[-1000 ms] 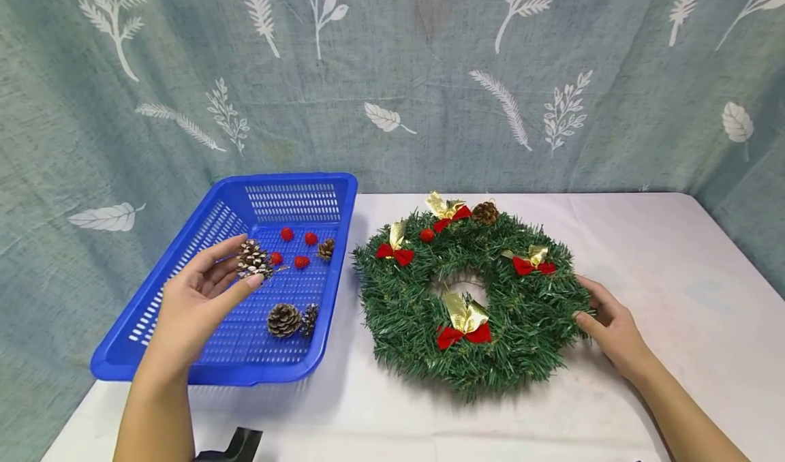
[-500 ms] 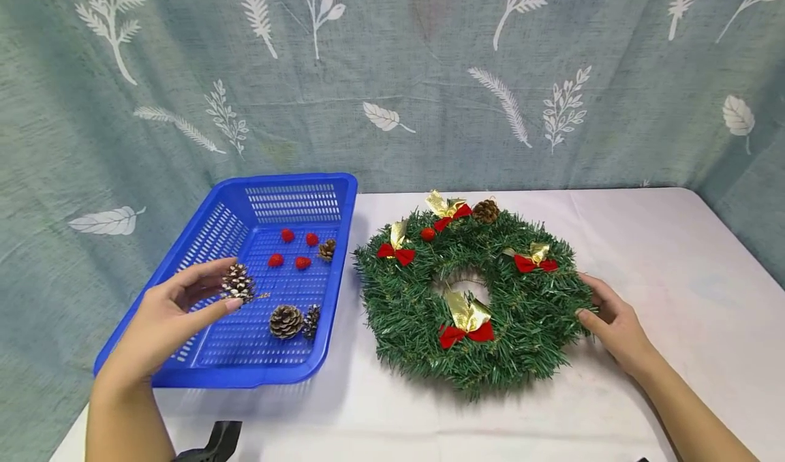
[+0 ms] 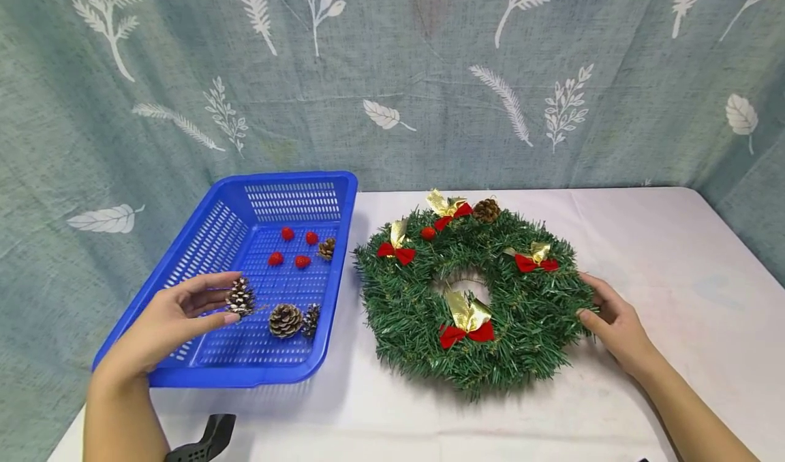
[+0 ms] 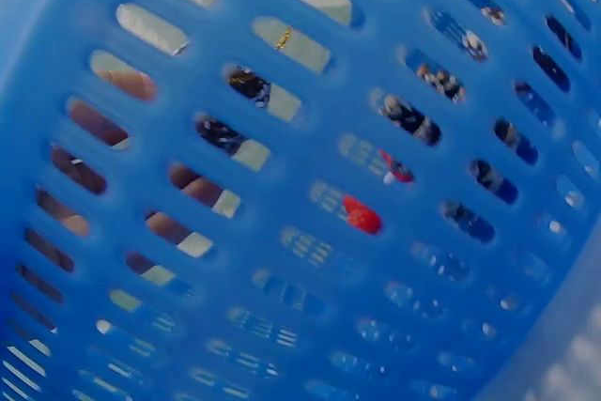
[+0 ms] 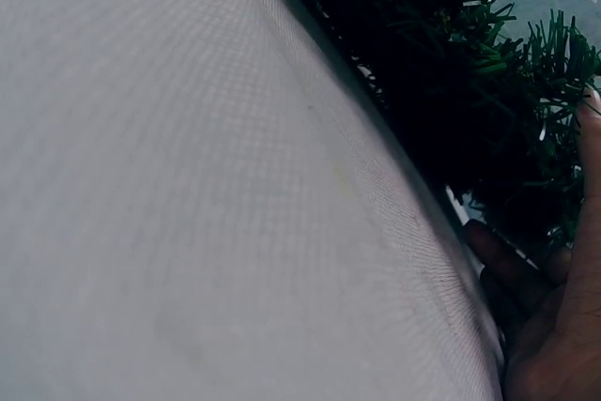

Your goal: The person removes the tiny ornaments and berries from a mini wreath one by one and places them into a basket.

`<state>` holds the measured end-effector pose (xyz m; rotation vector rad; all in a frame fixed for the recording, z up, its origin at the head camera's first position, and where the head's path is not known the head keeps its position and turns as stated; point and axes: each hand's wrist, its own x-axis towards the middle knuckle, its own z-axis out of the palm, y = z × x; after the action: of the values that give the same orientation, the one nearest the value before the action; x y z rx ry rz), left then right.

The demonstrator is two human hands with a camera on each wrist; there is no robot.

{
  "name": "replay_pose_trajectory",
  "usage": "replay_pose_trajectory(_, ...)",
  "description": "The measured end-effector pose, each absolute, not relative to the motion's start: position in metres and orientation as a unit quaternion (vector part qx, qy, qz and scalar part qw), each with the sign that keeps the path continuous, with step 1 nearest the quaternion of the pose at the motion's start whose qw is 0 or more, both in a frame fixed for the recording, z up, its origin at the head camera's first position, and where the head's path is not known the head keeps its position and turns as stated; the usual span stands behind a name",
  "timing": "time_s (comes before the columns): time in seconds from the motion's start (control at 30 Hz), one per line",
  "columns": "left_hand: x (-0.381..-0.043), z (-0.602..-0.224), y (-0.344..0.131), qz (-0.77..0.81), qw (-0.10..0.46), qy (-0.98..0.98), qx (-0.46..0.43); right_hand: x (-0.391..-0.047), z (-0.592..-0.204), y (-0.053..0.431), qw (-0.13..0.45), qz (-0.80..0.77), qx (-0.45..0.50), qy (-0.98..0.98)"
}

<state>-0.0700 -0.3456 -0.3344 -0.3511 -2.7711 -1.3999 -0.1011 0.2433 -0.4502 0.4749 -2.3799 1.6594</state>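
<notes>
Over the near left part of the blue basket (image 3: 325, 360), my left hand (image 3: 161, 327) pinches a white-tipped pine cone (image 3: 240, 297) between thumb and fingers. A thin gold strand sticks out from the cone. On the table lies a green wreath (image 3: 392, 312), and my right hand (image 3: 622, 336) grips its right edge. The right wrist view shows the thumb at the wreath's greenery, with other fingers low beside the table. The wreath bears several red-and-gold bows (image 3: 467, 322), a brown pine cone (image 3: 487, 210) and a red berry (image 3: 428, 233). The basket's slotted wall fills the left wrist view.
Inside the basket are several red berries (image 3: 302, 262), a large pine cone (image 3: 285, 321), a small frosted one (image 3: 311, 321) and a brown one (image 3: 326, 249). A leaf-patterned curtain (image 3: 429, 108) hangs behind the white-covered table (image 3: 662, 257).
My left hand has come down and to the left with the pine cone, now lower over the basket. My right hand stays at the wreath's edge.
</notes>
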Motion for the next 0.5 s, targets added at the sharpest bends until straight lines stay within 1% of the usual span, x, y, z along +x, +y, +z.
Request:
replay_pose_trajectory(0.4, -0.0766, -0.3382, -0.3472, -0.435, -0.12, -0.887, -0.098, -0.1016, -0.4493, 0.2425, 0.106, 0.568, 0.16, -0.8)
replay_pose_trajectory(0.5, -0.0772, -0.3393, -0.3468, -0.434, -0.139, -0.886, -0.087, -0.1018, -0.4501, 0.2427, 0.107, 0.565, 0.161, -0.802)
